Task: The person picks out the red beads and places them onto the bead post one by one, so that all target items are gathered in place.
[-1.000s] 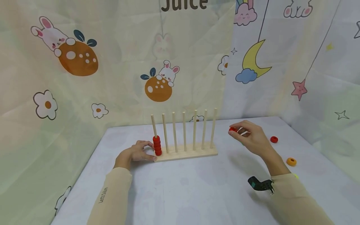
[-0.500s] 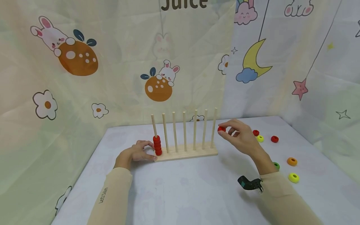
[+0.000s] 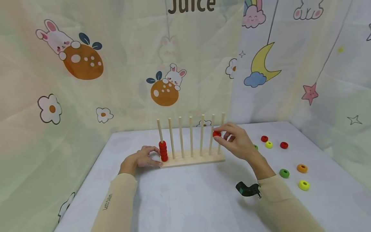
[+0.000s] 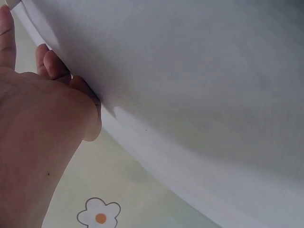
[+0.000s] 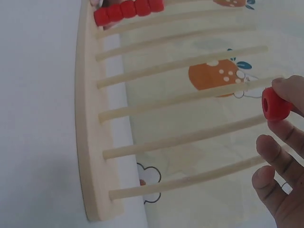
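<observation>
A wooden peg rack [image 3: 192, 160] stands upright on the table, with a row of several thin pegs. Red beads [image 3: 163, 152] are stacked on its leftmost peg; the other pegs are bare. My left hand [image 3: 143, 157] holds the rack's left end, thumb at the front corner and a finger behind the stack. Between thumb and index finger, my right hand [image 3: 236, 141] pinches a red bead [image 5: 275, 105], its hole showing in the right wrist view. In the head view this bead overlaps a peg near the right end, below the peg tops.
Loose beads lie on the table to the right: red ones [image 3: 284, 145], yellow ones [image 3: 303, 185], an orange one [image 3: 302, 168] and green ones [image 3: 284, 173], one partly hidden by my right hand. A printed cloth [image 3: 127, 80] hangs behind the table [image 3: 185, 199].
My right hand has moved left with the red bead, from beside the rack to over its right-hand pegs. More loose beads are uncovered. My left hand stays at the rack's end.
</observation>
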`<state>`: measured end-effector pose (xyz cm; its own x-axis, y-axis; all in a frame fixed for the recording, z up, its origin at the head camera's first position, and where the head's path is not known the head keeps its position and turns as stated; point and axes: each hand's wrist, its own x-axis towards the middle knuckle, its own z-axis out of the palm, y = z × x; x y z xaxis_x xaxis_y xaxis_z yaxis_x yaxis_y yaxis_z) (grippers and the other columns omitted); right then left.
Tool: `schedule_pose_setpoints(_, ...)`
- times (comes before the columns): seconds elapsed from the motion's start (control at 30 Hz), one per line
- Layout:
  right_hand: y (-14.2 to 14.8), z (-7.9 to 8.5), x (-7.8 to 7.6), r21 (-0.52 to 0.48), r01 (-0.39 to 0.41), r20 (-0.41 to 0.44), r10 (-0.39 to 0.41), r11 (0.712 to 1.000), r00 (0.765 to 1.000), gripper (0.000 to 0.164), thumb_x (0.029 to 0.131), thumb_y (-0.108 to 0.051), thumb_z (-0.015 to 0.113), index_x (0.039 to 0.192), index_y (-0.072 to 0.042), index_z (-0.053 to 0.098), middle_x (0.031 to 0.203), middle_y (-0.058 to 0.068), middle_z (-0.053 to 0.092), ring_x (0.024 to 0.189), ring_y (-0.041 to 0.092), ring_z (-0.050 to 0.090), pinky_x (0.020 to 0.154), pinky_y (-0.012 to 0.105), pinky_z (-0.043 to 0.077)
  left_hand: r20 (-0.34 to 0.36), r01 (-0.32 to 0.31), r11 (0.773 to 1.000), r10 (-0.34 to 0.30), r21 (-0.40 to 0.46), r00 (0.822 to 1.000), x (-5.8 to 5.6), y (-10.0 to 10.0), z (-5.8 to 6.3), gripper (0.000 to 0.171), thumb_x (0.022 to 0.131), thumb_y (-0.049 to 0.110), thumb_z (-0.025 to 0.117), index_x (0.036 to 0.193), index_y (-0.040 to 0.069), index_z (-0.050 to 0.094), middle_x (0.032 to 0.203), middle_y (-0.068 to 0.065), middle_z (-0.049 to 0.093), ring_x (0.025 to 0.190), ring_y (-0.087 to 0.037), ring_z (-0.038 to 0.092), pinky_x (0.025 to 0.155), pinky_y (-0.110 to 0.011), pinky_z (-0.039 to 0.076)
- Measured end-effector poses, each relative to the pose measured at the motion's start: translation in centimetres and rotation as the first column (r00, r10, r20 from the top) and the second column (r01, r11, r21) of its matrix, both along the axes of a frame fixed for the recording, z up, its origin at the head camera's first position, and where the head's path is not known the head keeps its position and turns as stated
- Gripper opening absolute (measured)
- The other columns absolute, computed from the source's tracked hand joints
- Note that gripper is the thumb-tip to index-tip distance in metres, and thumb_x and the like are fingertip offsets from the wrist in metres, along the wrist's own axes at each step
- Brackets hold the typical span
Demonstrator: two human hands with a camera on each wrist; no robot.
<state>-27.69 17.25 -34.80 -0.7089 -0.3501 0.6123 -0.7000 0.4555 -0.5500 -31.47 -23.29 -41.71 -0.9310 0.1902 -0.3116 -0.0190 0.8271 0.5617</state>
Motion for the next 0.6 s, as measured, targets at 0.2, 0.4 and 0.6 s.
schedule_pose_setpoints(0.2,-1.6,0.3,-0.2,-0.025,-0.033,0.018,0.033,0.999,0.999,0.028,0.092,-0.011,0.078,0.119,-0.015,0.075,0.109,0.001,0.067,0.075,0.018,0.059,0.060,0.029,0.053,0.009,-0.009,1.000,0.009,-0.002,1.000,-0.1,-0.1,-0.1,0.053,0.076,0.047,0.087,0.120,0.032,0.061,0.162,-0.016,0.028,0.147,-0.047,0.026,0.111,-0.072,0.031)
schedule_pose_setpoints(0.4,-3.0,0.4,-0.2,-0.034,-0.037,0.050,0.039,0.999,0.998,0.029,0.093,-0.012,0.078,0.121,-0.012,0.074,0.111,0.002,0.066,0.077,0.019,0.059,0.060,0.029,0.052,0.027,-0.020,1.000,0.020,0.001,0.999,-0.3,-0.1,-0.2,0.054,0.076,0.048,0.087,0.122,0.033,0.061,0.162,-0.015,0.027,0.148,-0.044,0.024,0.113,-0.071,0.029)
schedule_pose_setpoints(0.6,-4.2,0.3,-0.2,-0.062,-0.066,0.050,0.070,0.996,0.996,0.031,0.090,-0.004,0.078,0.120,-0.007,0.073,0.109,0.007,0.067,0.076,0.023,0.060,0.058,0.031,0.053,0.014,-0.016,1.000,0.016,0.002,1.000,-0.1,0.0,-0.1,0.056,0.076,0.049,0.087,0.122,0.032,0.060,0.162,-0.016,0.028,0.147,-0.045,0.026,0.111,-0.072,0.030)
